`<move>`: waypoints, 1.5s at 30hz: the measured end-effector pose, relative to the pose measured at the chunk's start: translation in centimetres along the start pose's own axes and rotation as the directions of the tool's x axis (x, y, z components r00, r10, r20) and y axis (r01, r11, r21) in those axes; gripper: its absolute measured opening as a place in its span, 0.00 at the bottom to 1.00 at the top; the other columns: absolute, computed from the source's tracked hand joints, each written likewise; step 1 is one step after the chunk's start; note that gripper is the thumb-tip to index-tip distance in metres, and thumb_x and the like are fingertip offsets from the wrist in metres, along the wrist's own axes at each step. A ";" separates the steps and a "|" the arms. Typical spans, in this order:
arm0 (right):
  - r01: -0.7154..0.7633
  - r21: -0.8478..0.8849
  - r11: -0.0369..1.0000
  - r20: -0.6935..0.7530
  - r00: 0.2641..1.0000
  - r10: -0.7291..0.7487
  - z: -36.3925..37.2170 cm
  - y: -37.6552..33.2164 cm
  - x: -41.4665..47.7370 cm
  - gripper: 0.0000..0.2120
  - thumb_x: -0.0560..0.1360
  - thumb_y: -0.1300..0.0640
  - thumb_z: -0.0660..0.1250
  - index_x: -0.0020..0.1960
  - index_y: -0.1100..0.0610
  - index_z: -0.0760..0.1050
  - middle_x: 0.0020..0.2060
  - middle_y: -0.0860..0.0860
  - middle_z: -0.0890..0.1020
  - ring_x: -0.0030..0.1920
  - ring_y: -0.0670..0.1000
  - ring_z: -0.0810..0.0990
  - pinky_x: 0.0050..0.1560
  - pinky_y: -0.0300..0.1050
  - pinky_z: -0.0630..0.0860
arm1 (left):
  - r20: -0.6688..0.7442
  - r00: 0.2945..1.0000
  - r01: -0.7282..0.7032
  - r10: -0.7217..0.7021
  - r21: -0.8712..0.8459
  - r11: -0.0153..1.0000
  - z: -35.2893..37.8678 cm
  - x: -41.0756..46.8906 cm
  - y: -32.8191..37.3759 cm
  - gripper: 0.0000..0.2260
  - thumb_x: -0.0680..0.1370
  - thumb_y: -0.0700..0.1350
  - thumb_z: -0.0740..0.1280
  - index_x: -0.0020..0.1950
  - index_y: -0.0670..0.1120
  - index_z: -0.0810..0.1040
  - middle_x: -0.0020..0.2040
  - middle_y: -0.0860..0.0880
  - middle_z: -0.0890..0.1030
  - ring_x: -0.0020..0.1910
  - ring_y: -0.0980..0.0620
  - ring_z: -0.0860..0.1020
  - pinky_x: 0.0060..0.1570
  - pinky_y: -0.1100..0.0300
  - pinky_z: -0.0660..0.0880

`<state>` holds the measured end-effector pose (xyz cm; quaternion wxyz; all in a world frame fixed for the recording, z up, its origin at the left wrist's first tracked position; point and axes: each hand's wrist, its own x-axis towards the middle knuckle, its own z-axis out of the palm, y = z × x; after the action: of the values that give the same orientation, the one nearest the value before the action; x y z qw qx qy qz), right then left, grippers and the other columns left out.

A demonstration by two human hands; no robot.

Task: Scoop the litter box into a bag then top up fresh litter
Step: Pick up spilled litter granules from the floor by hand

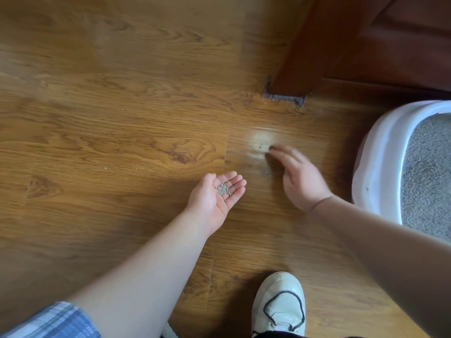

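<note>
**pawsnpans:** ok where's everything sitting right now?

**mop_squad:** The white litter box (pixel 373 152) is at the right edge of the view on the wooden floor (pixel 97 118), with grey litter (pixel 429 167) inside it. Both hands are out to the left of the box, not touching it.

**pawsnpans:** and the grip on each?

**mop_squad:** The left hand (pixel 219 193) is the one farther from the box. It's palm up with a loose, flat grip, fingers relaxed, and a small heap of litter granules (pixel 223 189) lies in the palm. The right hand (pixel 295 176) is between that and the box, palm down. It's blurry, but the fingers look stretched out with nothing held in its grip. Its fingertips are at a pale dusty patch (pixel 260 142) on the floor.

**pawsnpans:** any spill?

**mop_squad:** Yep, there's a tiny cluster of spilled granules (pixel 265 174) on the boards just beside the right hand, on the side away from the box. There's more grey grit (pixel 283 97) round the foot of the dark door frame (pixel 305 45), beyond the box's far-left corner. A white sneaker (pixel 278 306) is on the near side, and a plaid sleeve (pixel 48 323) shows on the left arm.
</note>
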<state>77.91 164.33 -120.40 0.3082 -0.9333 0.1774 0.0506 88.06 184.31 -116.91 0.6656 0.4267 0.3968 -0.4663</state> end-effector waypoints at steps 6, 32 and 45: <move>0.036 -0.299 0.953 0.213 0.977 0.030 0.1 0.7 1.6 0.30 0.84 0.44 0.48 0.82 0.53 0.44 0.81 0.48 0.45 0.79 0.46 0.37 0.79 0.49 0.40 | -0.002 1.000 0.004 -0.004 0.008 1.000 0.0 -0.1 0.0 0.21 0.86 0.48 0.52 0.53 0.35 0.80 0.48 0.39 0.85 0.47 0.44 0.86 0.53 0.52 0.81; 0.293 -0.379 0.878 0.239 0.947 -0.213 2.6 -1.8 -2.8 0.29 0.80 0.50 0.57 0.78 0.60 0.62 0.78 0.56 0.63 0.78 0.54 0.60 0.79 0.53 0.55 | 0.057 0.997 -0.053 0.057 -0.063 0.997 0.7 -0.6 2.7 0.19 0.85 0.47 0.54 0.55 0.35 0.80 0.49 0.39 0.85 0.51 0.43 0.85 0.52 0.52 0.81; 0.280 -0.426 0.860 0.287 0.944 -0.165 7.7 -6.5 -1.0 0.36 0.81 0.41 0.50 0.80 0.64 0.51 0.79 0.61 0.54 0.80 0.57 0.48 0.79 0.55 0.51 | 0.076 0.994 -0.071 0.076 -0.066 0.995 1.6 -1.9 3.8 0.20 0.85 0.47 0.54 0.51 0.36 0.80 0.47 0.39 0.85 0.48 0.44 0.86 0.53 0.52 0.81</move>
<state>79.46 174.01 -122.78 0.1009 -0.9806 0.0118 0.1676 91.41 184.14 -113.86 0.7106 0.4013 0.3690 -0.4449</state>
